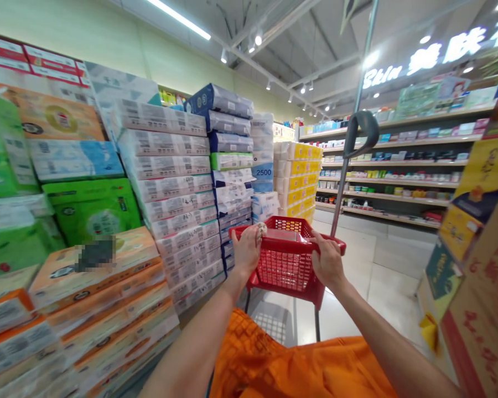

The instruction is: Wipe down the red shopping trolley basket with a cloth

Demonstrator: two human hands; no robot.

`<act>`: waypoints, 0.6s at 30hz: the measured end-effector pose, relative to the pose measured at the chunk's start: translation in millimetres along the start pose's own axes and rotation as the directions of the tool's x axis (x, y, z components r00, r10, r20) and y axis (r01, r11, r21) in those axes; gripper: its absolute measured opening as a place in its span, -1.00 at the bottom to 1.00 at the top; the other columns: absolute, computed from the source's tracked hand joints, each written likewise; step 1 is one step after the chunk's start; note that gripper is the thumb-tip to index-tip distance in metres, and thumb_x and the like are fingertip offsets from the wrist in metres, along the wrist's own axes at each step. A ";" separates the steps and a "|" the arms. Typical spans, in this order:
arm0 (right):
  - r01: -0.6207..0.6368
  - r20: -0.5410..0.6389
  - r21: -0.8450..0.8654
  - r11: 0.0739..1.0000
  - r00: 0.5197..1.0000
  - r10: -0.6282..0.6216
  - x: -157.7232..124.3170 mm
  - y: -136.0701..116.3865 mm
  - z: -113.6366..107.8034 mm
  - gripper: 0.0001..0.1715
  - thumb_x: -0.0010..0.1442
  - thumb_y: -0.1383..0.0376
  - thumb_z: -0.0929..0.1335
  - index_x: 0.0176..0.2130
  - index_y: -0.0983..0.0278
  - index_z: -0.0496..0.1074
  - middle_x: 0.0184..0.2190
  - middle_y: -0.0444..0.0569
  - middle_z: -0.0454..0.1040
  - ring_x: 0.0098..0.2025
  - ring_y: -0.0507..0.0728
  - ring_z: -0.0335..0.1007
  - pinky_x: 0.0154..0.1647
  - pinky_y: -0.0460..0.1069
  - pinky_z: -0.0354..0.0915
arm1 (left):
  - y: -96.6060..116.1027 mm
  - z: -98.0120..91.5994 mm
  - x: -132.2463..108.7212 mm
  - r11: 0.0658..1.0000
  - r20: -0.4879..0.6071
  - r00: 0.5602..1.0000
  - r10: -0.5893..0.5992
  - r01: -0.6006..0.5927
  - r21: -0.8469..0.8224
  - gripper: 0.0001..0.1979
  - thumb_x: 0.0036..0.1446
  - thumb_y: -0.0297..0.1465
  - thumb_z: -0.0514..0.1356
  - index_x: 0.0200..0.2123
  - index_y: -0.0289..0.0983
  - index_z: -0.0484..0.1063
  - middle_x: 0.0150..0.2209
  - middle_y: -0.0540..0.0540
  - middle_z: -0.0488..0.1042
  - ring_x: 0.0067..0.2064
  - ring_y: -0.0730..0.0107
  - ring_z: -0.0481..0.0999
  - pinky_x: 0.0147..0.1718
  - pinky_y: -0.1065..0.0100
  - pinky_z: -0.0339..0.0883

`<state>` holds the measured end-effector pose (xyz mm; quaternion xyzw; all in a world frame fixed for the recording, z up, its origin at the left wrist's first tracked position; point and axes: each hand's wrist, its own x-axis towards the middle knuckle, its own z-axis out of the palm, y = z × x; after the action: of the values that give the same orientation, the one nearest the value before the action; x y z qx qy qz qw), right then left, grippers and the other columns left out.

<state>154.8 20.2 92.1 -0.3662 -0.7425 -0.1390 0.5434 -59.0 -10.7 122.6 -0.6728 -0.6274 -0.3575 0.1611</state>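
Open room for moving is given by the pale tiled floor (369, 282), which is seen ahead and to the right of the red basket cart (283, 271). On the left this lane is bounded by stacked goods: orange-banded packs (108, 309) are piled nearest, a tall column of white packs (174, 188) is set beyond them, and dark blue packs (232, 124) are stacked next to that column. Only a narrow strip of floor is seen between these stacks and the cart's left edge. On the right the lane is edged by cardboard boxes (487, 309), from which the cart is separated by bare tiles. Farther off, the lane is closed by filled shelves (398, 181). A metal pole (341, 193) with a grey loop (359, 135) is seen beside the cart's right corner; whether it is joined to the cart cannot be told.

The cart is placed directly before the body, and its near rim is held at both ends. The left corner is gripped by the left hand (245, 250), its fingers bent over the rim; a small pale bunched thing (260, 230) is seen at their tips. The right corner is gripped by the right hand (328, 260), its fingers curled, with one digit laid inward along the rim.
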 end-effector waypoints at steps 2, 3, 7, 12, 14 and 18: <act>-0.003 -0.014 0.000 1.000 1.000 0.003 -0.8 -1.4 0.5 -0.43 0.02 0.43 0.16 0.06 0.30 0.17 -0.24 -0.01 0.46 -0.23 0.17 0.31 -0.07 0.15 0.15 | 17.0 5.7 0.7 0.993 0.006 0.993 0.118 -0.118 -0.031 -0.65 0.18 -0.38 -0.12 0.03 -0.13 0.17 0.07 -0.03 0.31 0.12 0.35 0.21 0.18 -0.06 -0.37; 0.000 -0.017 -0.002 1.000 1.000 0.000 -1.3 -1.2 0.5 -0.44 0.02 0.43 0.16 0.06 0.30 0.17 -0.24 -0.01 0.45 -0.23 0.17 0.31 -0.08 0.14 0.16 | 29.2 9.4 0.8 0.977 0.020 0.977 0.210 -0.209 -0.049 -0.66 0.17 -0.39 -0.10 0.02 -0.12 0.18 0.07 -0.02 0.31 0.12 0.35 0.20 0.19 -0.03 -0.38; 0.027 -0.022 -0.018 0.999 0.999 -0.027 -3.0 5.0 -2.6 -0.47 0.04 0.44 0.16 0.04 0.32 0.19 -0.24 0.01 0.45 -0.21 0.17 0.30 -0.09 0.12 0.17 | 51.2 14.2 1.0 0.920 0.062 0.919 0.390 -0.385 -0.073 -0.67 0.17 -0.38 -0.08 0.00 -0.10 0.22 0.08 0.02 0.30 0.13 0.40 0.18 0.20 0.03 -0.42; 0.016 -0.039 -0.029 0.999 0.999 -0.017 -4.6 9.9 -7.5 -0.48 0.04 0.46 0.15 0.02 0.30 0.21 -0.25 -0.02 0.45 -0.24 0.15 0.30 -0.09 0.12 0.16 | -11.5 -1.5 0.7 0.999 -0.041 0.999 0.009 -0.007 0.034 -0.65 0.19 -0.37 -0.16 0.01 -0.12 0.21 0.06 -0.03 0.32 0.09 0.32 0.26 0.17 -0.05 -0.31; 0.006 -0.051 -0.044 0.999 0.999 -0.008 -4.8 8.2 -8.4 -0.50 0.04 0.46 0.15 0.01 0.30 0.23 -0.25 -0.01 0.45 -0.24 0.15 0.29 -0.09 0.12 0.16 | -24.2 -2.4 -0.1 0.991 -0.079 0.991 -0.109 0.114 0.067 -0.64 0.18 -0.38 -0.16 0.02 -0.17 0.20 0.07 -0.09 0.31 0.09 0.28 0.26 0.16 -0.05 -0.26; 0.014 -0.064 -0.072 0.997 0.998 -0.018 -4.7 4.3 -10.7 -0.55 0.05 0.45 0.16 -0.03 0.33 0.26 -0.24 0.02 0.44 -0.24 0.15 0.29 -0.09 0.11 0.16 | -7.5 7.1 -3.9 0.996 -0.024 0.996 0.086 -0.085 0.039 -0.66 0.20 -0.36 -0.16 0.00 -0.14 0.20 0.09 -0.02 0.28 0.14 0.37 0.19 0.18 0.00 -0.34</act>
<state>166.0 14.9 90.9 -0.3746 -0.7220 -0.1815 0.5527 -64.0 -7.5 113.3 -0.6910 -0.6027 -0.3470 0.1972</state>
